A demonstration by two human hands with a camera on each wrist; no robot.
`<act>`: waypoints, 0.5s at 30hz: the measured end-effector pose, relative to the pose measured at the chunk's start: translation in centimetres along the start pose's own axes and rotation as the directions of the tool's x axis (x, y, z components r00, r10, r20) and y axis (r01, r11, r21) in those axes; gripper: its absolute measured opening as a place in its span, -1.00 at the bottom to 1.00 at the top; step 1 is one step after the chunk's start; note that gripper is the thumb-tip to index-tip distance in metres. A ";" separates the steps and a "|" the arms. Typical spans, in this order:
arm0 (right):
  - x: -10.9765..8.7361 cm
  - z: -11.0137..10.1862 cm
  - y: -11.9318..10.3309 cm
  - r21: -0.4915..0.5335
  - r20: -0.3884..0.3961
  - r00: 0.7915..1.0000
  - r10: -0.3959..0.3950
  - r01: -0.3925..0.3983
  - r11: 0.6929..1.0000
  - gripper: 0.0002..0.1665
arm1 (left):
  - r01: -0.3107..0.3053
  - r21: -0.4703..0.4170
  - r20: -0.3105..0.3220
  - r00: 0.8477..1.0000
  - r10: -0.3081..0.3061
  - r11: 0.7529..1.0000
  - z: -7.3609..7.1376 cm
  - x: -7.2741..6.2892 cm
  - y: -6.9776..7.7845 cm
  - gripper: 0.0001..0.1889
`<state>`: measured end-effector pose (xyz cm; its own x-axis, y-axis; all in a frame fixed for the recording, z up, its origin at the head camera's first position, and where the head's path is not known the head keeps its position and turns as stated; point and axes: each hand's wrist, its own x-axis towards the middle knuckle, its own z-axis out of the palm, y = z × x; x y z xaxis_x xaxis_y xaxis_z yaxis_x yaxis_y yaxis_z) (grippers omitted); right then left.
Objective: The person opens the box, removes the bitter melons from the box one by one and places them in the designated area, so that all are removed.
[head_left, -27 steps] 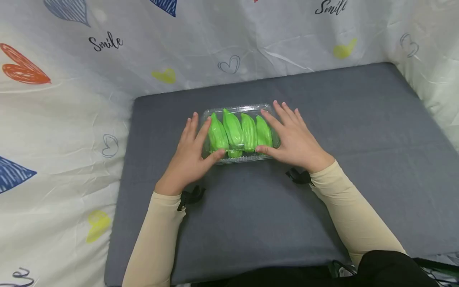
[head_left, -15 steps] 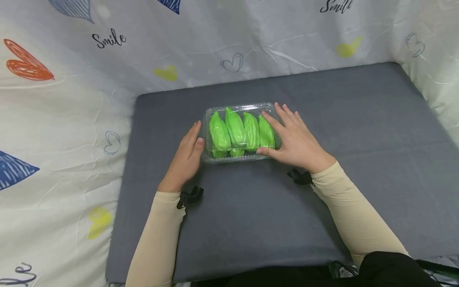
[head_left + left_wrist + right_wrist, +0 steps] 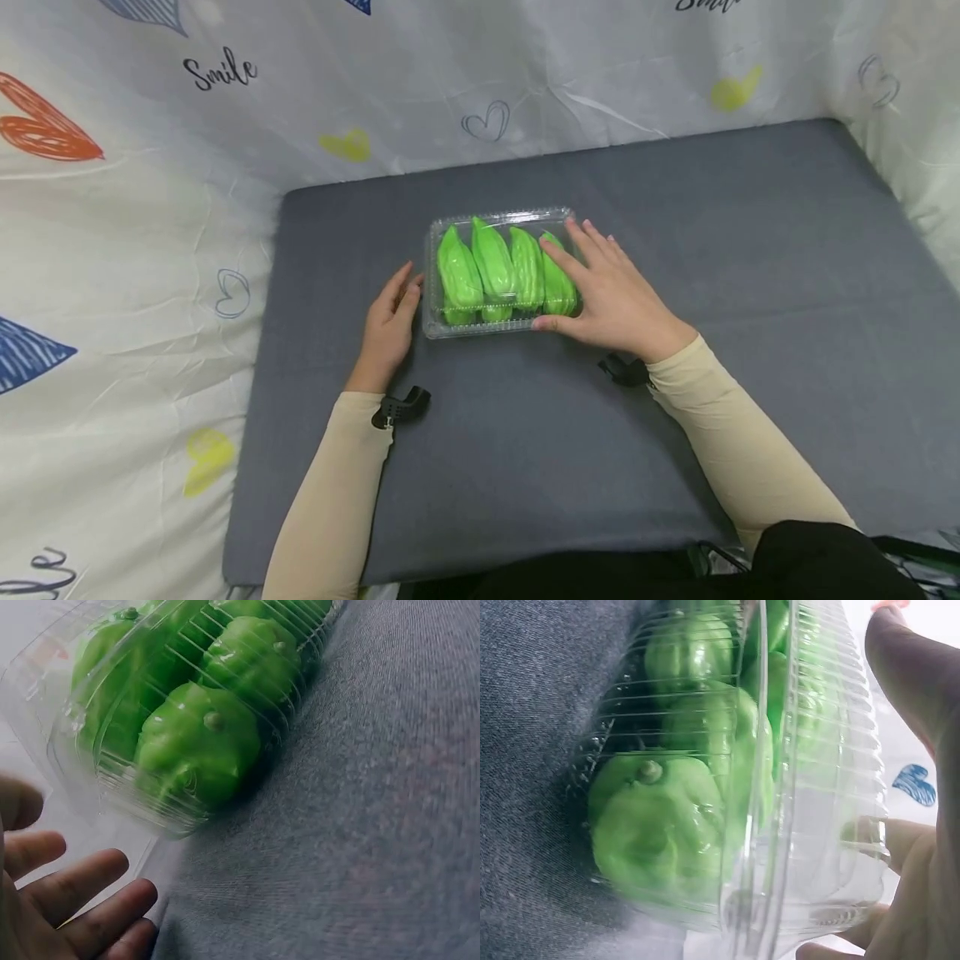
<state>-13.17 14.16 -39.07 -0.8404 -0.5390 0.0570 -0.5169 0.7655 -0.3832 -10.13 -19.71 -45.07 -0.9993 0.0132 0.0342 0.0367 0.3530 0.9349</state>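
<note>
A clear plastic clamshell box [image 3: 432,287] lies on the grey table with several bright green vegetables [image 3: 491,262] side by side inside. They are ridged and pointed at the far end, with small stubs at the near end in both wrist views. My right hand [image 3: 617,302] spreads over the right end of the lid, thumb toward the near edge and fingers toward the far corner. Beyond the box's left end is my left hand [image 3: 386,337], fingers relaxed and holding nothing. In the left wrist view, a gap shows between its fingers [image 3: 94,889] and the box wall.
Grey cloth covers the table [image 3: 517,450], which extends well to the right of the box. A white printed curtain [image 3: 420,75] stands behind it and along the left side. Both forearms wear beige sleeves, with black straps [image 3: 401,407] at the wrists.
My left hand has left the lid, moving left and down beside the box's left end. My right hand keeps its place on the right end. The box's lid stays closed.
</note>
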 end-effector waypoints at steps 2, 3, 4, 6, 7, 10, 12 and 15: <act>0.1 0.1 0.0 0.003 0.009 1.000 0.000 0.000 1.000 0.33 | 0.042 0.014 0.013 0.999 -0.042 0.999 0.2 -0.1 0.2 -0.42; 0.1 0.1 0.0 0.003 0.012 1.000 0.000 0.000 1.000 0.35 | 0.056 0.020 0.021 0.998 -0.056 0.998 0.3 -0.2 0.7 -0.42; 0.1 0.2 -0.1 0.002 0.015 1.000 -0.002 0.002 1.000 0.36 | 0.068 0.028 0.032 0.997 -0.069 0.997 0.4 -0.3 1.1 -0.42; 0.2 0.3 -0.1 0.001 0.017 1.000 -0.007 0.007 1.000 0.38 | 0.062 0.033 0.043 0.997 -0.064 0.998 0.5 -0.3 0.9 -0.42; 0.2 0.3 -0.1 -0.001 0.019 1.000 -0.009 0.009 1.000 0.39 | 0.052 0.028 0.044 0.998 -0.054 0.998 0.5 -0.3 0.8 -0.43; 0.3 0.5 0.0 -0.008 0.020 1.000 -0.016 0.016 1.000 0.41 | 0.010 0.017 0.044 0.999 -0.011 1.000 0.5 -0.3 -0.1 -0.43; 0.4 0.6 0.1 -0.009 0.016 1.000 -0.019 0.019 1.000 0.41 | -0.004 0.017 0.041 0.999 0.004 1.000 0.6 -0.1 -0.6 -0.44; 0.5 0.9 0.2 -0.006 -0.003 1.000 -0.026 0.026 1.000 0.40 | -0.012 0.005 0.043 0.999 0.012 1.000 0.6 -0.1 -0.7 -0.43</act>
<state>-13.56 13.76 -39.95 -0.8271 -0.5577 0.0694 -0.5396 0.7535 -0.3756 -10.06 -19.36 -45.94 -0.9979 0.0573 0.0302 0.0487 0.3575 0.9326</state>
